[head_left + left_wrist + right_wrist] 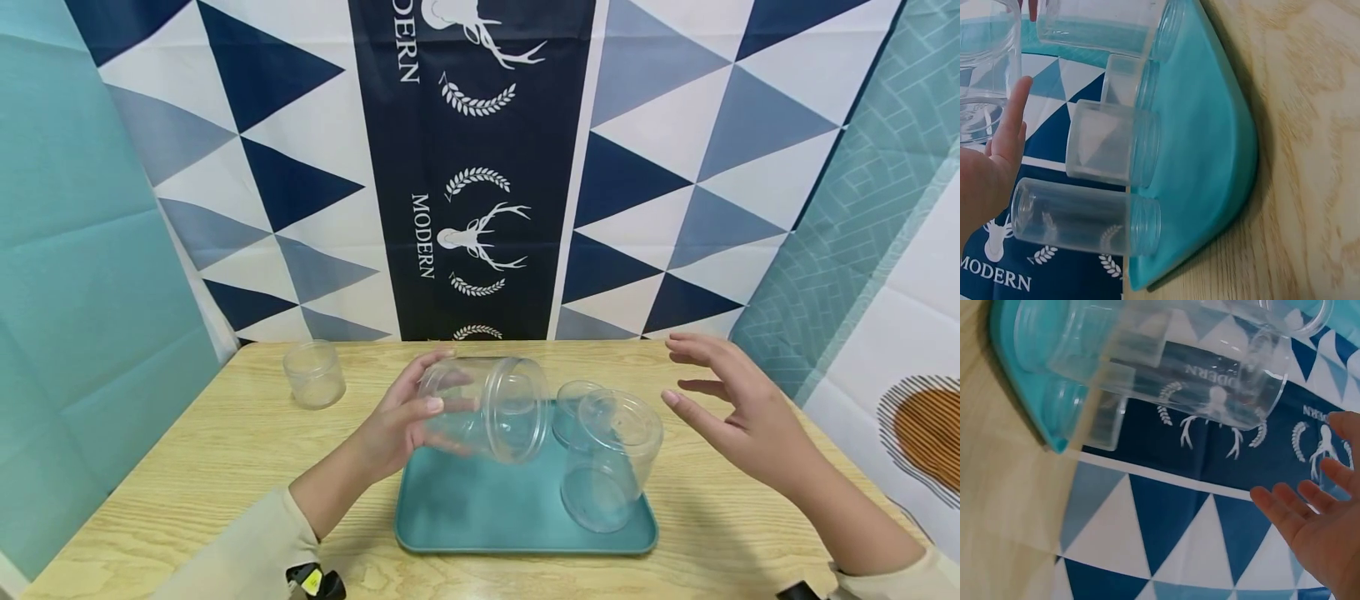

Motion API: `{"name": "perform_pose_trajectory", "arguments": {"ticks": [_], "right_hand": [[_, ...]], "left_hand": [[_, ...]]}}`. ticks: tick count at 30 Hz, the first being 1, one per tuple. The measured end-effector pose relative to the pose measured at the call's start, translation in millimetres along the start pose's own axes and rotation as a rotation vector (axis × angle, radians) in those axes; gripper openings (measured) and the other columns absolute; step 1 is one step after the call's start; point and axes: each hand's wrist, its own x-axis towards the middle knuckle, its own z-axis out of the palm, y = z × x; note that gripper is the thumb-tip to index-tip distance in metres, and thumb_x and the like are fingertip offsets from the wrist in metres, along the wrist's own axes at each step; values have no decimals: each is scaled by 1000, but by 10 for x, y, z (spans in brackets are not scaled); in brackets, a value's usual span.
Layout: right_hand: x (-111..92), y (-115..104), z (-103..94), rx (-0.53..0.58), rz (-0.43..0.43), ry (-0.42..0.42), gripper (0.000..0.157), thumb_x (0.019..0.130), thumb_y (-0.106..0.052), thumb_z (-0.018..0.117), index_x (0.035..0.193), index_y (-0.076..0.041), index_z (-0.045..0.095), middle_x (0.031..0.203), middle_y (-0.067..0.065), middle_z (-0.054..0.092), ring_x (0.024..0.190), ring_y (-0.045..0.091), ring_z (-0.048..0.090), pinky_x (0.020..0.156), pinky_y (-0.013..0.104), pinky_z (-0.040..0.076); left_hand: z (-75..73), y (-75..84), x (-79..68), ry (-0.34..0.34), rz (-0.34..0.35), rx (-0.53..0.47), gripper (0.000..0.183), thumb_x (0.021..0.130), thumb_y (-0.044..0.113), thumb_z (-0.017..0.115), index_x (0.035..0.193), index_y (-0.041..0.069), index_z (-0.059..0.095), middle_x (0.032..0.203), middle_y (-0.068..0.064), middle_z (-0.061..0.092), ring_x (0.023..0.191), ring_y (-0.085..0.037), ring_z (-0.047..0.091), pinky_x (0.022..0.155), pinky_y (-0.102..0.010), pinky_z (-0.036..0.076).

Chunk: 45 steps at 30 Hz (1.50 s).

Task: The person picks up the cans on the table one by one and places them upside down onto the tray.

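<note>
My left hand (pixel 401 425) grips a large clear plastic jar (pixel 517 408) in the air above the teal tray (pixel 480 517). The jar lies on its side, its ringed end pointing right; fingers show through its wall. A tall clear jar (pixel 603 467) stands at the tray's right end, with a shorter clear jar (pixel 572 408) behind it. In the left wrist view, several clear jars (pixel 1100 144) stand in a row along the tray. My right hand (pixel 738 417) hovers right of the tall jar, fingers spread, holding nothing.
A small clear jar (pixel 315 379) stands on the wooden table (pixel 225 467) at the back left, off the tray. A patterned cloth (pixel 480 167) hangs behind the table's far edge, and teal sheets (pixel 90 250) flank it.
</note>
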Motion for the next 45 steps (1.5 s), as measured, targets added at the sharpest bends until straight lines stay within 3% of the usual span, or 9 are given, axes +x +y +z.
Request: {"name": "perform_pose_trajectory", "arguments": {"ticks": [6, 13, 18, 22, 26, 32, 38, 42, 45], "right_hand": [[-161, 144, 89, 87, 183, -20, 59, 84, 11, 68, 138, -3, 49, 135, -1, 48, 115, -5, 51, 81, 9, 49], [-322, 320, 177, 168, 444, -111, 46, 95, -8, 63, 138, -1, 47, 136, 10, 47, 108, -12, 51, 79, 9, 48], [-374, 397, 201, 242, 566, -201, 47, 98, -15, 61, 139, 0, 45, 137, 16, 46, 106, -8, 53, 78, 17, 52], [-397, 428, 244, 306, 624, -283, 51, 97, -17, 61, 140, 3, 41, 138, 24, 45, 112, 14, 57, 79, 22, 53], [-417, 450, 302, 368, 675, -334, 54, 96, -15, 61, 139, 7, 39, 136, 26, 45, 116, 39, 53, 79, 27, 54], [-447, 488, 362, 413, 736, -402, 59, 94, -14, 62, 141, 11, 35, 135, 26, 46, 115, 38, 54, 80, 32, 55], [-466, 522, 403, 419, 769, -442, 61, 92, -12, 64, 139, 14, 35, 132, 28, 48, 113, 38, 56, 82, 39, 56], [-473, 555, 435, 440, 789, -454, 61, 90, -5, 62, 138, 17, 33, 131, 31, 49, 112, 37, 58, 80, 38, 56], [-487, 579, 464, 453, 796, -466, 64, 87, -2, 60, 139, 19, 31, 132, 33, 48, 109, 34, 59, 78, 37, 56]], "left_hand": [[-20, 26, -55, 29, -10, 125, 56, 87, 12, 61, 140, 17, 41, 134, -13, 46, 113, -28, 59, 70, -62, 54], [-21, 109, -96, -11, -22, 366, 69, 85, 16, 72, 144, 9, 36, 142, -16, 41, 120, -32, 51, 67, -56, 57], [-5, 148, -125, 1, -32, 583, 71, 82, 18, 77, 143, 18, 42, 145, -12, 40, 124, -36, 47, 71, -45, 59], [6, 171, -144, -26, 0, 740, 71, 80, 16, 79, 142, 20, 45, 144, -7, 42, 123, -34, 47, 70, -39, 58], [33, 168, -142, -75, 59, 828, 71, 78, 14, 81, 141, 19, 47, 144, -2, 43, 119, -32, 49, 64, -38, 58], [93, 146, -148, -114, 91, 958, 73, 74, 24, 84, 138, 24, 49, 138, 3, 43, 117, -32, 47, 62, -31, 58], [125, 125, -139, -161, 149, 1175, 75, 71, 35, 84, 138, 28, 51, 137, 2, 44, 106, -25, 56, 63, -26, 55], [141, 114, -113, -198, 235, 1316, 74, 71, 41, 82, 138, 26, 51, 136, 1, 46, 110, -19, 55, 79, -34, 55], [161, 107, -99, -217, 260, 1397, 74, 72, 45, 80, 138, 28, 52, 137, 0, 47, 119, -18, 51, 88, -41, 52]]}}
